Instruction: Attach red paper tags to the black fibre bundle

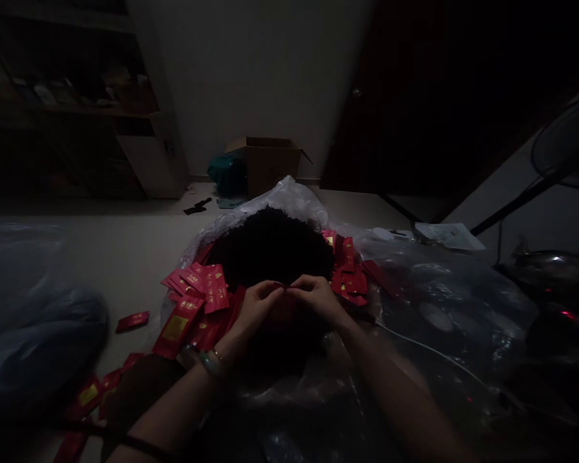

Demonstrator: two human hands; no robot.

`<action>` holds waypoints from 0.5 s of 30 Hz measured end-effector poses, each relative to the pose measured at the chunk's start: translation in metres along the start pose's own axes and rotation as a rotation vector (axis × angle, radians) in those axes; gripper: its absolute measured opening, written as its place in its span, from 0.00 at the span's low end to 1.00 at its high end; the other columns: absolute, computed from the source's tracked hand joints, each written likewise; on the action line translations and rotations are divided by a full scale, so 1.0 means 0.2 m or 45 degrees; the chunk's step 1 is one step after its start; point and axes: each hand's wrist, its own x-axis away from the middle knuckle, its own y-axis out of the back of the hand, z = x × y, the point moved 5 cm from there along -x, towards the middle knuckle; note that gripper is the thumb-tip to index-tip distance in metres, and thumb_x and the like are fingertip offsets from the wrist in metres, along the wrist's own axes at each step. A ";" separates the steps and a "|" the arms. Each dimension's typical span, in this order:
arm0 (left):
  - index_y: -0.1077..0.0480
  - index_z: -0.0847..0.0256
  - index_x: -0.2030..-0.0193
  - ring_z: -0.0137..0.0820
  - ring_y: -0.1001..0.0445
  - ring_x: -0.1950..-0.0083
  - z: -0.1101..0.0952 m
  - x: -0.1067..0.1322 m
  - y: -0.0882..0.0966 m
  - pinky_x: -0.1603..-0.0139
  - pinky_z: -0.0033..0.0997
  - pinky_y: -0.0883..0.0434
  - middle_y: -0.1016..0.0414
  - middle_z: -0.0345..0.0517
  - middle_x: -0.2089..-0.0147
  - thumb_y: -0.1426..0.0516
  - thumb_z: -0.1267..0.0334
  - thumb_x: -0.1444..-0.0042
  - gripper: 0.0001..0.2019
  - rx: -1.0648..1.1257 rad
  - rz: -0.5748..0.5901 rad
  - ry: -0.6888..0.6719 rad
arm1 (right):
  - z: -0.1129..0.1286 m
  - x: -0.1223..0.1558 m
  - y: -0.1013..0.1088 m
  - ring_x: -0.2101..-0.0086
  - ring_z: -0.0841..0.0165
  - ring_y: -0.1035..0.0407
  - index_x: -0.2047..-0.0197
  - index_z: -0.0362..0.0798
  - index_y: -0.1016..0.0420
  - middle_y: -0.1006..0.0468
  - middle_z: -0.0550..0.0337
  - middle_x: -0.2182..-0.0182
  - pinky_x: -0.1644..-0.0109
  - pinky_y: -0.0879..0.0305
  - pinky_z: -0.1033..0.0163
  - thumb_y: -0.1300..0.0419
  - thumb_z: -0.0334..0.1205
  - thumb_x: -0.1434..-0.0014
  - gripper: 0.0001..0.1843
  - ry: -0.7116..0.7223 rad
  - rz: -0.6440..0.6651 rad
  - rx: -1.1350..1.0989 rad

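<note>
My left hand (pixel 262 303) and my right hand (pixel 317 297) meet in front of a dark heap of loose, leaf-like bits (pixel 273 247). Between them they pinch the top edge of a red packet (pixel 287 308), whose lower part fades into shadow. The heap lies in a clear plastic bag (pixel 289 190) spread open around it. Red packets with gold print (pixel 193 286) are piled left of the heap, beside my left wrist. More red packets (pixel 351 273) lie on the right side, close to my right hand.
A cardboard box (pixel 273 164) and a teal bag (pixel 226 175) stand by the wall. Several red packets (pixel 89 392) lie at lower left, one (pixel 132 321) on the floor. Plastic sheeting (pixel 429 308) and a white cord (pixel 429 347) are at right. The room is dim.
</note>
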 end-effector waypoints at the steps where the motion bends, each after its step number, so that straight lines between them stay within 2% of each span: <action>1: 0.24 0.63 0.67 0.36 0.24 0.61 0.01 0.00 0.00 0.58 0.32 0.30 0.21 0.46 0.65 0.36 0.54 0.58 0.15 0.012 -0.014 0.015 | 0.01 0.00 0.00 0.72 0.69 0.31 0.75 0.46 0.23 0.24 0.62 0.76 0.65 0.37 0.64 0.34 0.42 0.58 0.08 0.037 0.011 0.020; 5: 0.24 0.62 0.66 0.36 0.24 0.62 0.05 -0.01 0.01 0.58 0.33 0.30 0.21 0.45 0.65 0.37 0.55 0.57 0.15 0.101 0.028 0.098 | 0.01 0.01 -0.01 0.70 0.68 0.30 0.73 0.46 0.22 0.23 0.61 0.75 0.64 0.35 0.63 0.36 0.41 0.55 0.07 0.083 0.030 0.082; 8: 0.25 0.63 0.63 0.38 0.24 0.58 0.05 0.00 0.00 0.55 0.35 0.30 0.21 0.48 0.63 0.39 0.53 0.53 0.16 0.092 0.054 0.065 | 0.01 0.00 0.00 0.71 0.68 0.30 0.74 0.46 0.22 0.24 0.61 0.75 0.64 0.35 0.63 0.36 0.41 0.54 0.06 0.125 0.005 0.106; 10: 0.28 0.62 0.55 0.39 0.26 0.53 0.01 0.00 0.01 0.50 0.38 0.32 0.23 0.50 0.56 0.39 0.53 0.52 0.19 0.085 0.025 -0.098 | 0.02 0.00 0.01 0.70 0.68 0.30 0.73 0.47 0.21 0.24 0.60 0.74 0.64 0.35 0.64 0.35 0.41 0.53 0.06 0.215 -0.006 0.097; 13: 0.39 0.58 0.42 0.40 0.35 0.41 -0.05 0.02 0.03 0.40 0.42 0.40 0.32 0.53 0.42 0.37 0.57 0.55 0.32 -0.002 -0.053 -0.401 | 0.03 0.00 0.01 0.69 0.68 0.29 0.73 0.49 0.21 0.23 0.59 0.72 0.63 0.34 0.64 0.35 0.42 0.53 0.06 0.348 0.043 0.116; 15: 0.43 0.57 0.39 0.40 0.38 0.38 -0.04 0.02 0.05 0.38 0.43 0.44 0.36 0.54 0.40 0.39 0.57 0.53 0.34 -0.056 -0.096 -0.458 | 0.03 -0.01 0.00 0.69 0.67 0.29 0.73 0.49 0.20 0.22 0.58 0.73 0.63 0.34 0.63 0.35 0.41 0.53 0.06 0.367 0.094 0.174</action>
